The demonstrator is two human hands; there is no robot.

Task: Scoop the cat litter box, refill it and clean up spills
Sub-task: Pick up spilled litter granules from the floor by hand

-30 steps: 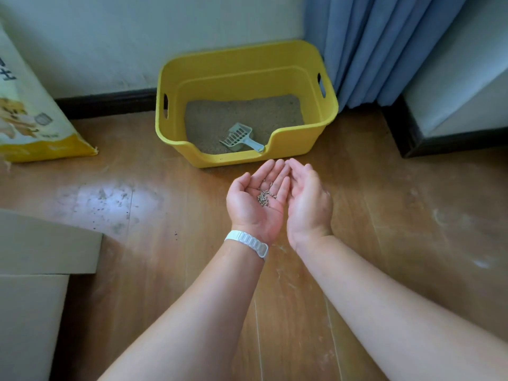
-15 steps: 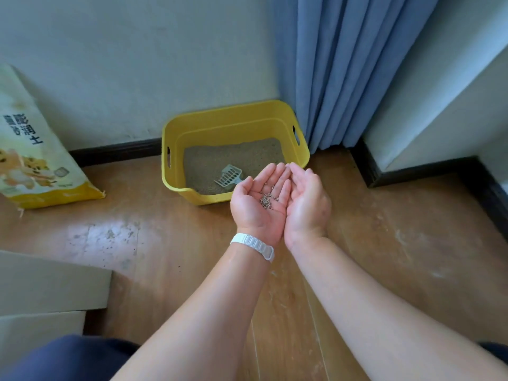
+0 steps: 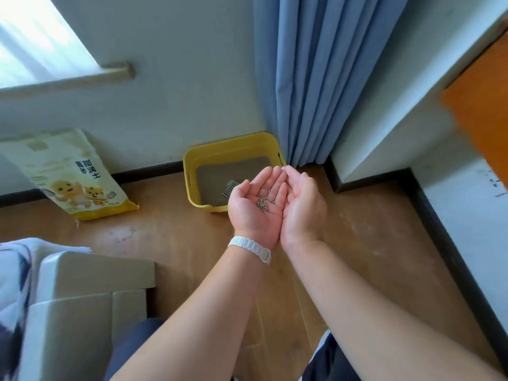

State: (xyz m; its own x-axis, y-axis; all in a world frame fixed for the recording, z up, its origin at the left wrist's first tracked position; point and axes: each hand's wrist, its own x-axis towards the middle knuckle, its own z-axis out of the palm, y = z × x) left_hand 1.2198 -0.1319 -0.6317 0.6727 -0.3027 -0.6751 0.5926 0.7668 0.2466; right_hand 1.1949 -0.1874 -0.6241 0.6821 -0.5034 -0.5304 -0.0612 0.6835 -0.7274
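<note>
- Head view, nearest ground: both forearms reach forward above the wooden floor [image 3: 362, 232]. A white wristband [image 3: 249, 247] sits on the left wrist.
- Left hand [image 3: 254, 209] and right hand [image 3: 303, 207] are palm up with their edges touching. The fingers are relaxed and lightly cupped, and neither hand grips anything.
- Litter granules [image 3: 264, 202] lie as a small cluster in the left palm, close to the seam between the hands.
- Beyond the fingertips, the yellow litter box [image 3: 231, 143] stands by the wall beside the blue curtain [image 3: 316, 78]. The scoop [image 3: 230, 187] lies on the litter inside.
- Litter bag [image 3: 74, 177] leans on the wall, well apart to the left.
- Change noted: since a second ago the viewpoint has risen and the box appears smaller and farther off. The cupped hands and their load look unaltered.
- Assessment: spill collection is under way, and the granules are not yet deposited.
</note>
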